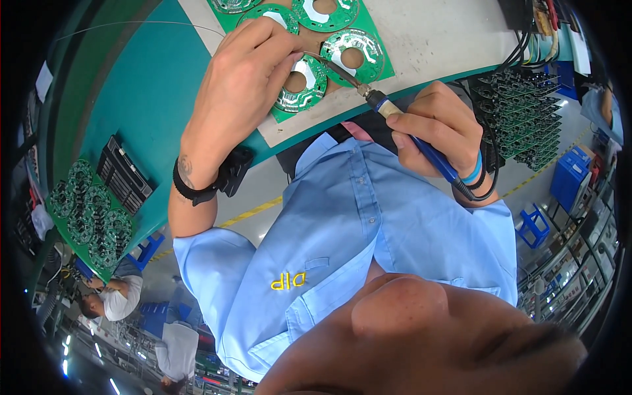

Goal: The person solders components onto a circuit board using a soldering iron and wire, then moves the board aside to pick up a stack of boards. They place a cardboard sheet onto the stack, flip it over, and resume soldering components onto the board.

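Observation:
My right hand (440,128) grips a soldering iron (377,101) by its blue and cream handle, the dark tip pointing up and left. Under the tip lies a green panel of ring-shaped circuit boards (373,58), with the tip at the edges of two neighbouring rings. A thin solder wire (141,23) runs from the left into my left hand (240,89). Thumb and fingers are pinched on it there, and its end comes out beside the iron's tip. Whether tip and wire touch is too small to tell. The left wrist hovers over the bench, beside the panel.
A pale sheet (438,39) lies under the panel on the green bench mat (148,85). To the left are a black slotted tray (125,172) and a populated board panel (82,220). Stacked green boards (520,118) stand at right, near black cables (520,49). People work behind.

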`<state>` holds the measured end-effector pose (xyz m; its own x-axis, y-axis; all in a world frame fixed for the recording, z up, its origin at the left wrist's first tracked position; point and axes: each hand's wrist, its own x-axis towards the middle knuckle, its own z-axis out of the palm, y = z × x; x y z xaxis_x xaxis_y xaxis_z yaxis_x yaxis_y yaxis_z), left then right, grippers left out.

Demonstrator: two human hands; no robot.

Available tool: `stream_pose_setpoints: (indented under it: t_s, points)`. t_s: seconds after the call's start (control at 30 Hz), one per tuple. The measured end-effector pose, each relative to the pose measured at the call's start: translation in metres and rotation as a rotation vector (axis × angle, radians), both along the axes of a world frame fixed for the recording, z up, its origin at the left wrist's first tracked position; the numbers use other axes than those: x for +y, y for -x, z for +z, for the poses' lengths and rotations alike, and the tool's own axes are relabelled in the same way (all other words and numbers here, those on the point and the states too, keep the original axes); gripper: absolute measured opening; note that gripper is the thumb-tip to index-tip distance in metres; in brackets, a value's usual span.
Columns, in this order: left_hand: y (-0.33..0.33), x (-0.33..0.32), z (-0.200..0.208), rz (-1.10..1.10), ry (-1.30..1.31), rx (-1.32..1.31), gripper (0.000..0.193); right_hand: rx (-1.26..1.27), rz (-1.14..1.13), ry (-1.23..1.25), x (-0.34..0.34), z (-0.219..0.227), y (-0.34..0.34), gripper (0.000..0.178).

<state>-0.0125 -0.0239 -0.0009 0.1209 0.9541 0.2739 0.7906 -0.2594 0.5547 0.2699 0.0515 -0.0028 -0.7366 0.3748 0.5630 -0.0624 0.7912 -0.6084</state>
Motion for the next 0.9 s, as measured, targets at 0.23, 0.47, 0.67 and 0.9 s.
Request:
stream_pose_setpoints:
  t_s: [0.23,0.47,0.67,0.9]
  points:
    - [-0.003,0.001,-0.001,-0.019,0.007,0.007,0.013,-0.013,-0.018,-0.016,-0.002,-0.001,0.001,0.027]
    - [-0.002,0.003,-0.003,-0.011,-0.02,0.0,0.019,-0.02,-0.022,-0.008,-0.003,0.001,0.002,0.028]
    - [-0.004,-0.001,0.001,0.108,0.023,0.062,0.011,-0.001,-0.01,-0.001,-0.002,0.001,0.002,0.026]
    - [-0.006,-0.003,0.002,0.091,0.079,-0.036,0.012,0.074,-0.09,0.12,0.005,0.007,-0.016,0.015]
